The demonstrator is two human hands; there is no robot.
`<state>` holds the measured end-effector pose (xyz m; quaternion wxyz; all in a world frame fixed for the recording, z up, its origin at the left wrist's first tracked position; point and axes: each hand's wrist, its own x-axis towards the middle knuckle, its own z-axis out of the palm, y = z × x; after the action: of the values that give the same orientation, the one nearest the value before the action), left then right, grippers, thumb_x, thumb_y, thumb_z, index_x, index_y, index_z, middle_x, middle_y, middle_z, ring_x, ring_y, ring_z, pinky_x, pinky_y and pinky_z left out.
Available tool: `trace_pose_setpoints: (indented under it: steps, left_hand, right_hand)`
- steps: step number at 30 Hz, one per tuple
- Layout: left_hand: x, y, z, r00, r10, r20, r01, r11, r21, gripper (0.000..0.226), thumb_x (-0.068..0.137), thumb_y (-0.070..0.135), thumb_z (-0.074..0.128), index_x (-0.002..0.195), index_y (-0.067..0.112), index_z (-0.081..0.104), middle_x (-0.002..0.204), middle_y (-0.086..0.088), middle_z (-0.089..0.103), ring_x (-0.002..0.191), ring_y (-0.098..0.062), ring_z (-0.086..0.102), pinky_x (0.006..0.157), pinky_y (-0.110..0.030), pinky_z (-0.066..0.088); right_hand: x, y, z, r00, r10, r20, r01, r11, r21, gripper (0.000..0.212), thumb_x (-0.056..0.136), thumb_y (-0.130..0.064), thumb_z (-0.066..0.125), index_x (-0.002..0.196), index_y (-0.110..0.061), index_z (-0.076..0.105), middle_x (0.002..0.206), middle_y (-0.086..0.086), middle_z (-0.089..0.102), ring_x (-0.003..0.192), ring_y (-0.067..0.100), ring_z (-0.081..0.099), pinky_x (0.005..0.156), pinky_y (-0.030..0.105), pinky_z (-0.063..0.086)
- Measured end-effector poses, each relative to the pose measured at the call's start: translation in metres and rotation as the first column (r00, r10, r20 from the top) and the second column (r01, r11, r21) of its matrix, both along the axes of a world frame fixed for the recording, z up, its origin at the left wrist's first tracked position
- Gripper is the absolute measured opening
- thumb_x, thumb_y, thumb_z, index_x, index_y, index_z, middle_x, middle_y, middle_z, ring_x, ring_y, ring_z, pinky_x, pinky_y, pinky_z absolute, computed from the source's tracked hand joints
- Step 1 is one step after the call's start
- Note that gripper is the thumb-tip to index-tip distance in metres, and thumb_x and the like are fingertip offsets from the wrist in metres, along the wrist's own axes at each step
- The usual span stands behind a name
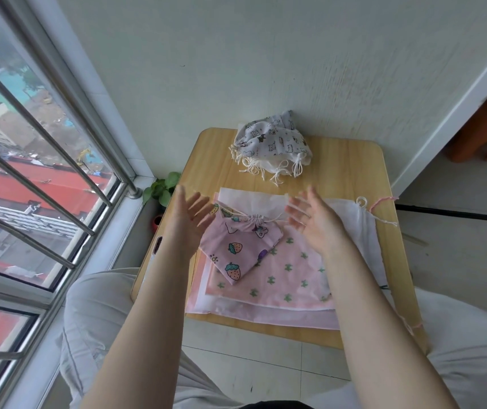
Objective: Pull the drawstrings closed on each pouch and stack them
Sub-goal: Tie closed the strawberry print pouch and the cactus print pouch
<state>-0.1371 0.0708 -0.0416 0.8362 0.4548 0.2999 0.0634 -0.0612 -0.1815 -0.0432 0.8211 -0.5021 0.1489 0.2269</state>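
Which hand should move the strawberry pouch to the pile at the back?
Probably the right hand. Both hands are open above the strawberry pouch, but the pile lies at the table's far edge, nearer the right hand than the left hand.

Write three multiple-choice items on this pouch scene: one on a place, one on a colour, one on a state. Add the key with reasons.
1. Where is the grey animal-print fabric pouch pile?
A. far end of the wooden table
B. floor
C. lap

2. What colour is the strawberry-print drawstring pouch?
A. blue
B. pink
C. black

3. How are the hands?
A. both gripping cords
B. both open
C. both fists

Key: 1 A, the pile sits on the table by the wall. 2 B, the pouch is pink, its mouth cinched. 3 B, the left hand and right hand show spread fingers, no grip.
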Motion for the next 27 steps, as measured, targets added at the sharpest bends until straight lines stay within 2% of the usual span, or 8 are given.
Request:
trace_pose_setpoints:
  steps: [2,5,7,12,15,19,22,27]
  left_hand:
    - [0.004,-0.011,0.002,0.976,-0.151,-0.155,0.197,0.916,0.350,0.037,0.096,0.042,0.055,0.103,0.007,0.066,0.102,-0.011,0.070,0.096,-0.027,0.067,0.088,-0.037,0.055]
    - [0.014,-0.029,-0.004,0.896,-0.181,-0.406,0.437,0.524,0.731,0.033,0.093,0.034,0.059,0.073,0.012,0.072,0.069,-0.006,0.067,0.056,-0.014,0.053,0.054,-0.027,0.047]
    - [0.019,-0.037,-0.008,0.862,-0.129,-0.490,0.506,0.267,0.820,0.045,0.093,0.039,0.056,0.069,0.005,0.072,0.062,-0.007,0.062,0.048,-0.014,0.042,0.049,-0.024,0.034]
    - [0.016,-0.042,-0.003,0.778,0.017,-0.629,0.625,-0.125,0.770,0.057,0.091,0.057,0.048,0.075,0.004,0.063,0.063,-0.002,0.048,0.061,-0.021,0.048,0.046,-0.026,0.027]
    - [0.015,-0.043,-0.005,0.732,0.038,-0.680,0.672,-0.203,0.712,0.058,0.087,0.062,0.052,0.098,0.006,0.061,0.068,0.001,0.043,0.069,-0.020,0.048,0.046,-0.026,0.026]
    - [0.008,-0.049,-0.009,0.718,0.050,-0.694,0.692,-0.158,0.704,0.084,0.071,0.075,0.060,0.126,0.013,0.055,0.089,0.002,0.055,0.082,-0.017,0.055,0.054,-0.023,0.037]
    - [0.003,-0.055,-0.008,0.661,0.076,-0.746,0.746,-0.170,0.644,0.078,0.076,0.068,0.061,0.131,0.014,0.050,0.090,0.000,0.061,0.084,-0.019,0.059,0.058,-0.024,0.042]
    - [0.003,-0.055,-0.015,0.633,0.022,-0.774,0.774,-0.040,0.632,0.032,0.083,0.040,0.061,0.092,0.009,0.063,0.077,-0.002,0.059,0.070,-0.021,0.056,0.049,-0.022,0.035]
  right_hand:
    - [-0.003,0.007,0.001,0.993,0.118,0.019,-0.104,0.932,-0.348,0.025,0.096,-0.034,0.059,0.097,-0.010,0.065,0.089,0.007,0.069,0.071,0.018,0.065,0.059,0.028,0.051]
    - [-0.003,0.019,-0.005,0.951,0.305,-0.043,-0.237,0.635,-0.735,0.037,0.094,-0.042,0.054,0.087,-0.010,0.071,0.088,0.008,0.072,0.069,0.019,0.063,0.054,0.025,0.045]
    - [-0.004,0.024,-0.008,0.923,0.376,-0.080,-0.280,0.515,-0.810,0.051,0.090,-0.056,0.051,0.090,-0.010,0.073,0.087,0.007,0.072,0.071,0.019,0.062,0.056,0.026,0.041]
    - [-0.009,0.033,-0.013,0.869,0.494,-0.036,-0.303,0.473,-0.827,0.056,0.084,-0.058,0.064,0.076,-0.003,0.064,0.064,0.006,0.052,0.058,0.018,0.046,0.060,0.028,0.035]
    - [-0.011,0.037,-0.015,0.827,0.555,-0.090,-0.350,0.383,-0.855,0.045,0.078,-0.050,0.075,0.061,-0.013,0.055,0.056,-0.001,0.048,0.057,0.017,0.046,0.061,0.028,0.035]
    - [-0.014,0.038,-0.020,0.840,0.536,-0.086,-0.280,0.291,-0.915,0.040,0.073,-0.047,0.078,0.073,-0.014,0.055,0.066,-0.001,0.055,0.067,0.020,0.056,0.049,0.026,0.032]
    - [-0.017,0.038,-0.022,0.841,0.527,-0.117,-0.267,0.218,-0.939,0.044,0.075,-0.052,0.070,0.067,-0.014,0.049,0.060,0.001,0.054,0.064,0.025,0.057,0.048,0.024,0.035]
    - [-0.021,0.035,-0.020,0.831,0.537,-0.141,-0.291,0.205,-0.935,0.029,0.086,-0.031,0.060,0.069,-0.007,0.064,0.049,0.004,0.056,0.041,0.020,0.052,0.047,0.022,0.039]
